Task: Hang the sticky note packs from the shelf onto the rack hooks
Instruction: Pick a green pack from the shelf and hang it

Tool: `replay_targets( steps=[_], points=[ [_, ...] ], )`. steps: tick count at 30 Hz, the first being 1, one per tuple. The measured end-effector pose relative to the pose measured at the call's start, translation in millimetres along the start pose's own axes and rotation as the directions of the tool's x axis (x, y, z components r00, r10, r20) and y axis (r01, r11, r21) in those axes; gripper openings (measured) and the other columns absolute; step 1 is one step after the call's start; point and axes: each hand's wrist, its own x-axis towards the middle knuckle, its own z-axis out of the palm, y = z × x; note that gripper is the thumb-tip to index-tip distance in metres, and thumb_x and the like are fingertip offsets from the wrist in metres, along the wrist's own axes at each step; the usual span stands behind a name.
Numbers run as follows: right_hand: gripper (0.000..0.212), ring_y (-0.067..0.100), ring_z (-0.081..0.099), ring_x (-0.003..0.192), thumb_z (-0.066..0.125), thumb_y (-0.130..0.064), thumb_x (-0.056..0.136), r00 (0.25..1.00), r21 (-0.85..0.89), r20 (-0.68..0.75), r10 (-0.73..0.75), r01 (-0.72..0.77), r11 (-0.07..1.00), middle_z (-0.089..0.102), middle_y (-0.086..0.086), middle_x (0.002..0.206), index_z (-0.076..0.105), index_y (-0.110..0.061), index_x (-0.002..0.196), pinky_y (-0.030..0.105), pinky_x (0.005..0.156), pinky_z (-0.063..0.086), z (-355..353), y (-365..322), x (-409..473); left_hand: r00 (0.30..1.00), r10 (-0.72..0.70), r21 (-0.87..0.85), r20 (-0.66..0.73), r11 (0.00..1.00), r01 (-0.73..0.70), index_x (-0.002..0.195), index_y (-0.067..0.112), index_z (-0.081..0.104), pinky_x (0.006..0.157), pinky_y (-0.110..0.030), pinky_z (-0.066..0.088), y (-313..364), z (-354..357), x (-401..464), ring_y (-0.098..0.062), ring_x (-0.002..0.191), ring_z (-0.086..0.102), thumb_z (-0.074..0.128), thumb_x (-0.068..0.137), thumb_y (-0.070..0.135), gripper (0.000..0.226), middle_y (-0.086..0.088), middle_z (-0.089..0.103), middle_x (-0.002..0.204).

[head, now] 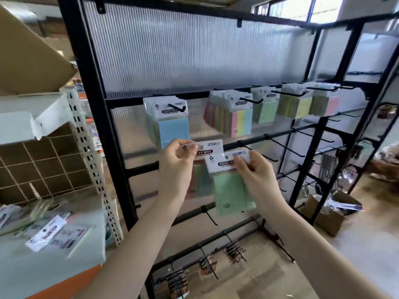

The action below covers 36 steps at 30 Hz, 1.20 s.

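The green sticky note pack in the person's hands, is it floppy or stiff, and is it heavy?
Probably light: the right hand holds the green sticky note pack by just its white header card. The card looks fairly stiff, staying flat where it is pinched. The clear wrapper looks glossy, so it may be a bit slippery. The pad likely bends a little.

Both forearms bare, no sleeves, no jewellery.

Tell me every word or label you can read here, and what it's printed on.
"STICKY NOTE": header card of the blue pack hanging on the rack hook.
"STICKY NOTE", partly covered: card of the pack pinched by the left hand.
"STICKY NO", rest covered: green pack held by the right hand.
Smaller print on the cards and the shelf packs: too blurred.
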Motion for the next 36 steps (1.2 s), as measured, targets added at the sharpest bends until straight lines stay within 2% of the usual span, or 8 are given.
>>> replay_targets(
  steps=[4,13,18,22,25,30,33,36],
  points=[
    [0.017,0.009,0.061,0.067,0.057,-0.015,0.095,0.999,0.092,0.023,0.036,-0.038,0.995,0.067,-0.006,0.072,0.059,-0.017,0.078,0.023,0.058,0.05,-6.2,8.8,34.0,0.996,0.074,0.006,0.048,0.997,-0.074,0.077,0.029,0.061,0.068,-0.007,0.044,-10.3,18.6,27.3,0.008,0.071,0.062,0.065,0.089,0.016,0.019,0.027,0.067,0.07],
    [0.023,0.002,0.062,0.061,0.061,-0.041,0.083,0.988,0.002,-0.003,-0.156,0.156,0.988,0.068,-0.009,0.068,0.068,-0.019,0.086,0.013,0.055,0.046,-32.7,9.6,95.3,0.974,0.108,-0.106,0.201,0.99,-0.088,0.076,0.023,0.069,0.07,-0.032,0.057,-7.4,79.4,76.1,-0.018,0.076,0.071,0.071,0.084,0.021,0.009,0.002,0.073,0.078],
    [0.041,0.018,0.056,0.058,0.068,-0.039,0.079,0.983,0.056,-0.017,-0.185,0.185,0.981,0.055,0.005,0.062,0.052,-0.002,0.072,0.028,0.053,0.041,-55.9,7.3,117.4,0.962,0.117,-0.126,0.245,0.988,-0.088,0.079,0.022,0.068,0.077,-0.048,0.056,5.4,117.9,87.4,-0.023,0.077,0.07,0.071,0.084,0.024,0.006,-0.002,0.073,0.08],
    [0.038,0.012,0.054,0.051,0.069,-0.035,0.076,0.98,0.115,-0.038,-0.194,0.197,0.974,0.051,-0.003,0.054,0.045,-0.007,0.066,0.022,0.046,0.039,-69.2,3.7,140.4,0.968,0.118,-0.114,0.222,0.989,-0.094,0.079,0.024,0.065,0.075,-0.054,0.054,11.7,141.0,96.5,-0.036,0.08,0.067,0.067,0.087,0.025,0.008,-0.012,0.07,0.084],
    [0.04,0.013,0.055,0.051,0.068,-0.029,0.081,0.978,0.141,-0.026,-0.207,0.208,0.968,0.052,0.002,0.058,0.045,0.001,0.069,0.021,0.045,0.04,-75.1,6.2,156.8,0.977,0.105,-0.105,0.184,0.991,-0.087,0.08,0.022,0.064,0.073,-0.052,0.056,12.7,153.4,103.7,-0.031,0.079,0.068,0.066,0.089,0.021,0.009,-0.007,0.069,0.08],
    [0.038,0.005,0.058,0.047,0.064,-0.014,0.089,0.974,0.174,0.012,-0.227,0.221,0.959,0.056,-0.01,0.051,0.051,-0.025,0.055,0.016,0.043,0.041,-84.9,17.3,182.4,0.979,0.15,-0.056,0.136,0.988,-0.144,0.075,0.025,0.064,0.063,-0.042,0.057,7.3,167.3,111.0,-0.03,0.073,0.068,0.067,0.088,0.017,0.015,-0.003,0.069,0.073],
    [0.027,0.004,0.056,0.047,0.065,-0.019,0.086,0.964,0.191,0.07,-0.256,0.239,0.952,0.055,-0.009,0.052,0.05,-0.01,0.065,0.016,0.044,0.04,-87.5,20.8,191.9,0.978,0.171,-0.046,0.117,0.985,-0.167,0.079,0.024,0.064,0.052,-0.02,0.051,3.5,170.6,108.9,-0.01,0.063,0.067,0.067,0.088,0.02,0.01,0.015,0.066,0.064],
    [0.028,0.005,0.056,0.049,0.063,-0.023,0.081,0.952,0.263,0.115,-0.284,0.247,0.933,0.054,-0.007,0.055,0.048,-0.003,0.068,0.017,0.045,0.04,-89.6,24.6,198.8,0.974,0.212,-0.024,0.081,0.977,-0.211,0.079,0.027,0.066,0.061,-0.026,0.055,2.7,172.5,106.2,-0.013,0.067,0.066,0.068,0.087,0.022,0.009,0.013,0.066,0.066]
  ],
)
